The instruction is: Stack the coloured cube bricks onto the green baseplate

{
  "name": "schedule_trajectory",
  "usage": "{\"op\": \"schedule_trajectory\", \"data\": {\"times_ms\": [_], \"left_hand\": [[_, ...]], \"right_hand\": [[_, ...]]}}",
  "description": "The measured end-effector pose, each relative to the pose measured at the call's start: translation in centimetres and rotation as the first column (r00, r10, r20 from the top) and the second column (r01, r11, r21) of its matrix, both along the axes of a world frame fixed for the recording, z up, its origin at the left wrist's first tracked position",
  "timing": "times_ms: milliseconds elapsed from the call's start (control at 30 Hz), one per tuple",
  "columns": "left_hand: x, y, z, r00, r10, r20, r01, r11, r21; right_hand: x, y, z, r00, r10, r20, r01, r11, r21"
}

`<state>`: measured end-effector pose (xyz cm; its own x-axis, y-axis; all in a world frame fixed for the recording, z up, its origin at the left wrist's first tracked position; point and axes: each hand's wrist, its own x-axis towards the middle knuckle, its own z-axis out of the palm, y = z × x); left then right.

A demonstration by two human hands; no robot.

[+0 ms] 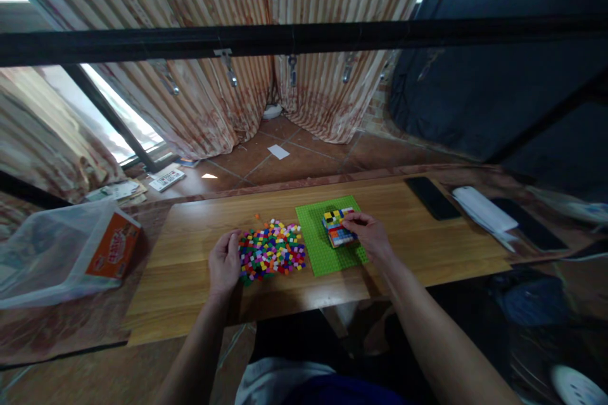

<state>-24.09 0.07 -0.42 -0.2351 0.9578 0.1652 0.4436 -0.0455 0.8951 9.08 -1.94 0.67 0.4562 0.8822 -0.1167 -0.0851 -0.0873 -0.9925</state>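
Note:
A loose pile of small coloured toy bricks (272, 252) lies on the wooden table. At the pile's left edge rests my left hand (225, 262), its fingers curled in with the thumb against them; whatever they may hold is hidden. To the right of the pile is a green studded baseplate (311, 232). A small block built of multicoloured bricks (338, 233) stands on it, with yellow, red, blue and white parts showing. My right hand (370, 235) reaches over the baseplate, thumb and fingers pinched at the block's upper right side. Whether a single brick is between the fingertips is not visible.
A dark phone (432, 198) lies on the right of the wooden table (190, 221). Beyond it are a white folded item (485, 209) and another dark flat device (529, 223). A clear plastic box (61, 253) with an orange label stands left. A black bar (304, 39) crosses ahead.

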Motion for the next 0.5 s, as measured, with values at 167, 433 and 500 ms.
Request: {"op": "schedule_trajectory", "data": {"times_ms": [167,433,500], "left_hand": [[0.0,0.0,-0.1,1.000,-0.004,-0.012,0.004,1.000,0.016],[0.2,-0.1,-0.4,1.000,0.001,-0.001,-0.001,0.999,0.043],[0.3,-0.1,-0.3,1.000,-0.003,0.004,0.003,0.999,0.046]], "right_hand": [[0.1,-0.1,-0.1,0.999,0.007,0.034,-0.008,1.000,0.020],[-0.4,-2.3,0.1,0.895,-0.154,0.418,0.075,0.977,0.198],[-1.4,-3.4,0.7,0.836,-0.154,0.527,0.029,0.971,0.237]]}}
